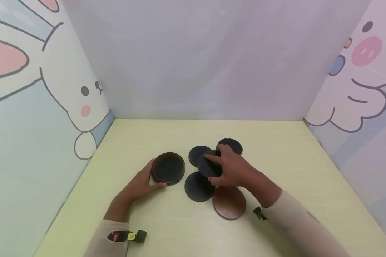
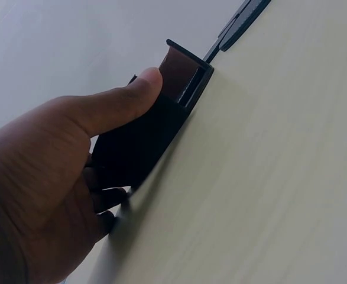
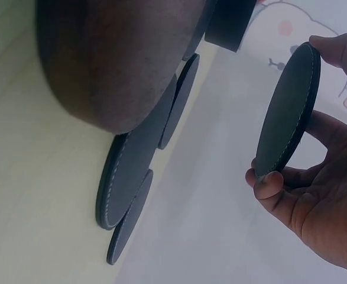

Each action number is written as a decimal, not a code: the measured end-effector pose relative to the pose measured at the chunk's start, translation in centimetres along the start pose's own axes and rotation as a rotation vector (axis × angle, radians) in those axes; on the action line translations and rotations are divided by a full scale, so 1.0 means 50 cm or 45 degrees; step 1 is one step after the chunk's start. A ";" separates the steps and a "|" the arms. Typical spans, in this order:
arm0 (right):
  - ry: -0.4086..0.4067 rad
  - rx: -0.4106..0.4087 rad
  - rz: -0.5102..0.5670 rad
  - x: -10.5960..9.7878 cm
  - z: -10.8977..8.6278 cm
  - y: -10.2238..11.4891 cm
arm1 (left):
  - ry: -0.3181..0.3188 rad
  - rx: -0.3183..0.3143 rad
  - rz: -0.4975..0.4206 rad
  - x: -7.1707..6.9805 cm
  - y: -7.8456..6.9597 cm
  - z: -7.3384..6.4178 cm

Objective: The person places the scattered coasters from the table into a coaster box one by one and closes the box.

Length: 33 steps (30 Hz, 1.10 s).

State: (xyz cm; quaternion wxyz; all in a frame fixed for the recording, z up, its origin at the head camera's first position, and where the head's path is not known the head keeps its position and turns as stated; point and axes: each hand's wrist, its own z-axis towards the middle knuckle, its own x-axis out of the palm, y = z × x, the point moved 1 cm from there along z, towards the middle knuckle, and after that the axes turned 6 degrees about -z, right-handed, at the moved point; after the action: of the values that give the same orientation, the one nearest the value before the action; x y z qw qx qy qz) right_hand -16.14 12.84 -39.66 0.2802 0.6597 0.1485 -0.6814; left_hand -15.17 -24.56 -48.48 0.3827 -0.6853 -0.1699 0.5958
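Note:
My left hand (image 1: 143, 182) grips a round, dark coaster holder (image 1: 181, 175) on the table, fingers along its left side and thumb at the near side. In the left wrist view the holder (image 2: 140, 139) shows a cut-out in its wall and a brown inner lining. A black round coaster (image 3: 285, 112) with light stitching along its edge is held by its rim in my right hand (image 1: 232, 166), raised over the others. Beneath and around it lie black coasters: one behind (image 1: 196, 155), one nearer me (image 1: 197, 187), and one at the far right (image 1: 233, 144), partly covered by the hand.
A brown coaster (image 1: 229, 203) lies nearest me, below the right wrist. The pale wooden table (image 1: 167, 221) ends at a plain back wall (image 1: 193, 64). Side walls with cartoon animals stand left (image 1: 61, 71) and right (image 1: 373, 92).

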 end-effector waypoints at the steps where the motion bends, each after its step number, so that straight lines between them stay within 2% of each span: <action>1: -0.003 -0.004 -0.002 -0.001 0.004 0.004 | 0.000 -0.001 0.000 -0.001 -0.001 0.000; 8: -0.008 -0.025 -0.029 -0.002 0.036 0.035 | 0.002 -0.006 -0.008 -0.003 -0.002 -0.002; 16: 0.002 -0.005 0.004 -0.007 0.078 0.063 | 0.007 -0.016 -0.001 -0.002 -0.004 0.002; 22: 0.002 -0.032 0.011 -0.004 0.113 0.086 | 0.017 -0.012 -0.023 -0.001 -0.002 0.004; 33: 0.112 -0.094 -0.064 0.031 0.161 0.138 | 0.022 0.006 -0.037 0.000 0.001 0.002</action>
State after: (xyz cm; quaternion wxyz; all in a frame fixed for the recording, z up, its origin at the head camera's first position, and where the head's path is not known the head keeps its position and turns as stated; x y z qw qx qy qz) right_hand -18.70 2.42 -39.33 0.2801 0.6743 0.2022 -0.6526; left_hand -15.28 -24.56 -48.49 0.3944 -0.6871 -0.1751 0.5846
